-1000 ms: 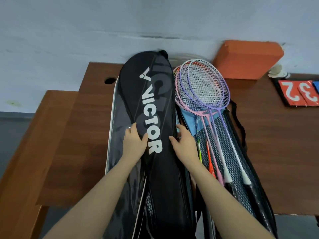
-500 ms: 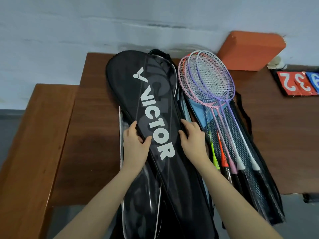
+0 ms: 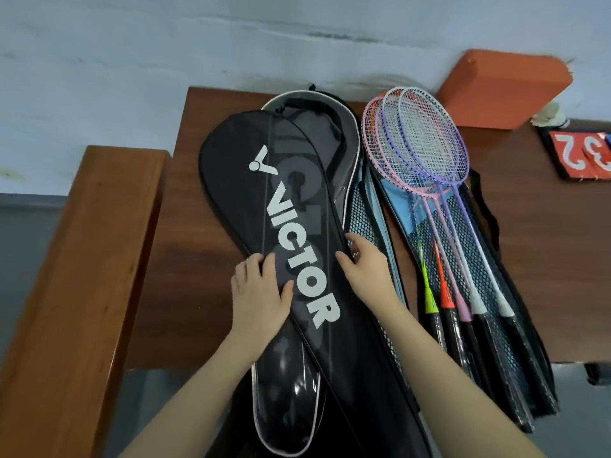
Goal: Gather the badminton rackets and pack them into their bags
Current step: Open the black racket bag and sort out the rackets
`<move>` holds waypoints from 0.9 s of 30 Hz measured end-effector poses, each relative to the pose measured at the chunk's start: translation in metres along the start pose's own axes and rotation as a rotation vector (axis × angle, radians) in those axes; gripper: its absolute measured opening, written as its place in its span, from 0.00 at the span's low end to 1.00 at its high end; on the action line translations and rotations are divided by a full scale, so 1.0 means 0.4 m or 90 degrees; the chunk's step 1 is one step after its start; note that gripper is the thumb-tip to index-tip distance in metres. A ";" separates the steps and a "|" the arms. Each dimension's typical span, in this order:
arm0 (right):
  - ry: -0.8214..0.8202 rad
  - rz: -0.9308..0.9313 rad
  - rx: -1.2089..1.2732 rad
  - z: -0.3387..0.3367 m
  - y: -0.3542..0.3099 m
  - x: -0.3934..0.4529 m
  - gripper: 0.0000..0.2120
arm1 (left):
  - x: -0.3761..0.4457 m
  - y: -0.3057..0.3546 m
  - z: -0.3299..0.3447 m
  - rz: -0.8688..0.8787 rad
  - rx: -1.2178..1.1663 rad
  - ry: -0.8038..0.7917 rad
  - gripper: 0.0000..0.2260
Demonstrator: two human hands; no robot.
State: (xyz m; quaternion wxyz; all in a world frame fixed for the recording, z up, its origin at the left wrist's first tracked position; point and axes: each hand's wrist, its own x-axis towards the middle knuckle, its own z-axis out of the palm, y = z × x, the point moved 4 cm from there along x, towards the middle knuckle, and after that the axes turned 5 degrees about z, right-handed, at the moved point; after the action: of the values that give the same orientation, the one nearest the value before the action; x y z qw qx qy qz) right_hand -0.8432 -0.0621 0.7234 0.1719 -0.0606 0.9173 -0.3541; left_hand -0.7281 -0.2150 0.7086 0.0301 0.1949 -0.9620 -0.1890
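Observation:
A black racket bag marked VICTOR (image 3: pixel 291 226) lies slanted on top of a second black bag with a grey rim (image 3: pixel 317 127). My left hand (image 3: pixel 259 292) grips the top bag's left edge and my right hand (image 3: pixel 365 272) grips its right edge, both at the narrow middle. To the right, several rackets with pink, purple and white frames (image 3: pixel 426 143) lie stacked on mesh bags (image 3: pixel 489 292), their handles pointing toward me.
Everything rests on a brown wooden table (image 3: pixel 198 259), with a wooden bench (image 3: pixel 82 276) to its left. At the back right are an orange block (image 3: pixel 502 87), a shuttlecock (image 3: pixel 550 115) and a red score flip board (image 3: pixel 582 153). A pale wall runs behind.
Both hands have swung the top VICTOR bag's wide end to the left, uncovering the grey-rimmed bag beneath. The rackets have not moved.

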 end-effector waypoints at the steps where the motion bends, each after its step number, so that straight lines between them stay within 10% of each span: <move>1: -0.003 0.013 0.005 -0.001 -0.014 0.013 0.20 | 0.015 0.003 -0.006 0.015 -0.002 0.005 0.21; 17: -0.052 -0.192 0.137 -0.080 -0.147 -0.033 0.12 | 0.296 0.103 -0.186 -0.020 -0.213 0.113 0.28; 27: -0.096 -0.204 0.082 -0.080 -0.138 -0.039 0.14 | 0.284 0.117 -0.185 -0.069 -0.413 0.077 0.14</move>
State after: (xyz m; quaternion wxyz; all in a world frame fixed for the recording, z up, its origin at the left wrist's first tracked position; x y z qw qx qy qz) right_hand -0.8405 -0.0791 0.7868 0.1852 -0.2210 0.8558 -0.4296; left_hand -0.8403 -0.2450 0.7928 0.1372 0.2368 -0.8365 -0.4747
